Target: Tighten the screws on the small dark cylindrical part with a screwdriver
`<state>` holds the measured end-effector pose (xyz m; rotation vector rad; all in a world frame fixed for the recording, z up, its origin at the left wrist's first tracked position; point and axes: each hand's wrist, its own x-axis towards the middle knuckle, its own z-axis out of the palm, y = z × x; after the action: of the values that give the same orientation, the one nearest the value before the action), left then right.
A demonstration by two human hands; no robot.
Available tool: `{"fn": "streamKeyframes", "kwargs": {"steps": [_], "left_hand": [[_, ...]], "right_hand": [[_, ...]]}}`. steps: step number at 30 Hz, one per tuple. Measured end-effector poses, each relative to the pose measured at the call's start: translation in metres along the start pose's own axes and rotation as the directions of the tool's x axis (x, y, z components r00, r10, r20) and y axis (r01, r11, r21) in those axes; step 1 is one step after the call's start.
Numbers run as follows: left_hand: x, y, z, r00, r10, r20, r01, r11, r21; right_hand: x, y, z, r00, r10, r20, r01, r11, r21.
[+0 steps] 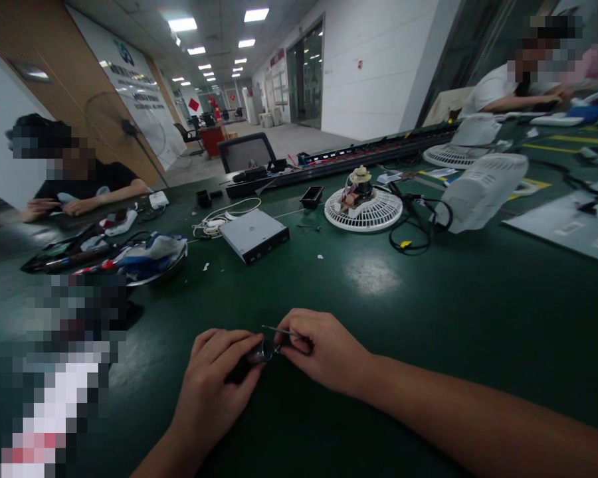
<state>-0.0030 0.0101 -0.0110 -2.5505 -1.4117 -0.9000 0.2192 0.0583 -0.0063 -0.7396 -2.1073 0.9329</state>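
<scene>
left hand (pixel 216 372): at the near edge of the view; grip closed, fingers and thumb about a small dark cylinder (pixel 263 352), held low over the table (pixel 428 305) with its open-looking end turned toward the other hand.

right hand (pixel 323 348): just beside the cylinder; grip pinched on a thin metal tool (pixel 279 329), its narrow end pointing left above the cylinder. a tiny piece (pixel 278 348) shows by the fingertips; too small to identify.

table, dark green, bearing:
- flat grey box (pixel 254 232) with a black front, ahead of the hands; white cable (pixel 210 228) coiled behind its left side.
- small black tray (pixel 311 196), behind and right of the box.
- round white grille (pixel 363 212), lying flat, a motor (pixel 359 182) on top.
- black cord (pixel 413 247), looped between the grille and a white casing (pixel 486 192), which is tilted.
- pale flat sheet (pixel 543 222), at far right.
- blue and white bundle (pixel 152 255), at left, in a shallow dish (pixel 172 271).

beyond: a person in a dark top (pixel 114 179), seated left; a person in a white top (pixel 493 89), far right.
</scene>
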Motion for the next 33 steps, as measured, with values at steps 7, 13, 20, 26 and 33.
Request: {"fn": "streamKeyframes", "kwargs": {"steps": [7,13,20,26,33], "left_hand": [[0.0026,0.0065,-0.0030,0.995,0.097,-0.019,-0.098,0.993,-0.064],[0.0030,0.0078,-0.0049,0.995,0.100,-0.025,-0.102,0.993,-0.064],[0.0037,0.0078,-0.0041,0.996,0.088,-0.023,-0.090,0.994,-0.065],[0.0028,0.0089,-0.0042,0.990,0.138,-0.012,-0.139,0.985,-0.101],[0.0052,0.0104,-0.0043,0.981,0.195,0.014,-0.192,0.974,-0.117]], "right_hand": [[-0.0015,-0.0009,0.0020,1.000,-0.008,0.008,0.008,0.999,0.041],[-0.0009,-0.0039,-0.0008,0.998,0.070,0.006,-0.070,0.998,0.001],[-0.0019,-0.0029,-0.0009,1.000,-0.021,0.007,0.021,0.999,0.040],[-0.0024,-0.0029,0.0015,1.000,0.019,-0.009,-0.018,0.998,0.053],[-0.0002,-0.0068,-0.0005,0.992,0.120,0.035,-0.122,0.992,0.045]]}}
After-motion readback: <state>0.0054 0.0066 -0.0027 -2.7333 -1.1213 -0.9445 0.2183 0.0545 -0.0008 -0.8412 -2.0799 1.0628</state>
